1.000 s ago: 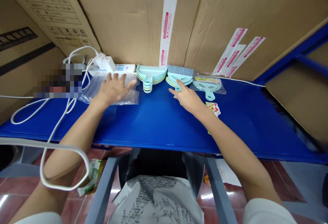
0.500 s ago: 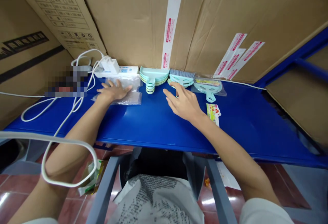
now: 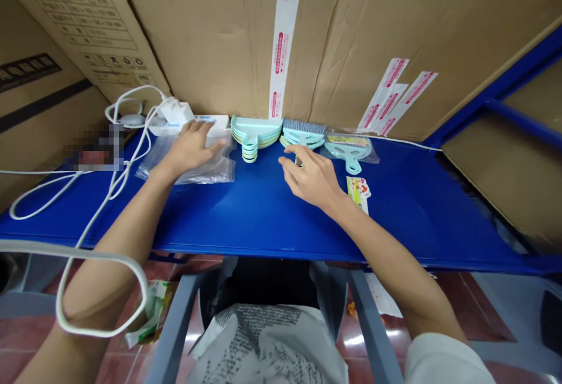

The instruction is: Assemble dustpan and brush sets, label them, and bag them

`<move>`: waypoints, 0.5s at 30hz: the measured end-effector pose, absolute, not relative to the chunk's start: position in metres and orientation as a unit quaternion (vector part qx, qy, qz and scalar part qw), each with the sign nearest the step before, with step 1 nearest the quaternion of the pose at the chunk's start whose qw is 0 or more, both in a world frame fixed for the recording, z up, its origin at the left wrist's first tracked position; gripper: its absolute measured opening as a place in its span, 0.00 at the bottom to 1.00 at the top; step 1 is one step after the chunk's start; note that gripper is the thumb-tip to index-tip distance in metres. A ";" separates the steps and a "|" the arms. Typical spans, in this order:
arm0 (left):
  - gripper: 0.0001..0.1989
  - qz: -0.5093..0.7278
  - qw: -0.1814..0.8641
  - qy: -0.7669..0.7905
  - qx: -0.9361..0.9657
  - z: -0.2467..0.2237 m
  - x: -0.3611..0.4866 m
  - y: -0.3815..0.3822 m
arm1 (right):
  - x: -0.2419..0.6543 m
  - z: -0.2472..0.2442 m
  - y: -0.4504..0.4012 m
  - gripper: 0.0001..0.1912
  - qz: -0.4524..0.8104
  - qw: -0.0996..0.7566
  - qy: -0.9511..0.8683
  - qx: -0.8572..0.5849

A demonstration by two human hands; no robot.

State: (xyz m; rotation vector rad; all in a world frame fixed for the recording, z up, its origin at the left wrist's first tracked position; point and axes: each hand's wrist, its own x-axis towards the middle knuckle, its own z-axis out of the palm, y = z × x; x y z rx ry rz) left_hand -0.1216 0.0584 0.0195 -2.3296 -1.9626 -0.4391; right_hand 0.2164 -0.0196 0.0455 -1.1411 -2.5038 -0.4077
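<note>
Head view, going left to right: the white cable (image 3: 88, 233) loops across your left arm, and behind your left hand (image 3: 187, 150) sits the white power strip (image 3: 215, 119). That hand is over the clear plastic bags (image 3: 206, 168). Half a second ago its fingers were fanned out lower on the bags; now the tips reach up to the edge of the strip, thumb pointing right. Grip's wide open, nothing pinched that I can see. Palm looks low, but can't tell how hard it presses, if at all.

Next along are the stacked dustpans (image 3: 257, 131), handles toward you, against the cardboard. Neither hand is on those. Then the brushes (image 3: 304, 132), also stacked, bristles to the back.

Your right hand (image 3: 315, 178) is the bigger change: a second ago a finger was on the top brush, now the hand sits nearer you, in front of the stack. Wrist's angled in from the right, fingers half curled, grip loosely open with nothing visible in it. Can't tell if a fingertip brushes the handle. For the work in hand, I'd read that as nothing picked up yet. Right of that: the packet (image 3: 350, 148) and printed card (image 3: 357, 189).
</note>
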 end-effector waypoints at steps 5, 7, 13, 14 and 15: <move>0.47 -0.152 0.003 -0.672 -0.725 0.005 -0.094 0.054 | 0.257 0.076 -0.007 0.26 -0.159 0.244 -0.786 -0.545; 0.47 -0.150 -0.014 -0.682 -0.716 0.001 -0.092 0.054 | 0.283 0.086 0.002 0.28 -0.168 0.254 -0.723 -0.621; 0.50 -0.117 -0.036 -0.670 -0.733 -0.001 -0.112 0.067 | 0.334 0.086 0.024 0.26 -0.120 0.186 -0.621 -0.752; 0.50 -0.112 -0.034 -0.666 -0.737 -0.001 -0.114 0.068 | 0.336 0.085 0.025 0.26 -0.109 0.173 -0.614 -0.763; 0.50 -0.110 -0.032 -0.662 -0.741 0.000 -0.115 0.069 | 0.336 0.083 0.025 0.25 -0.098 0.160 -0.609 -0.771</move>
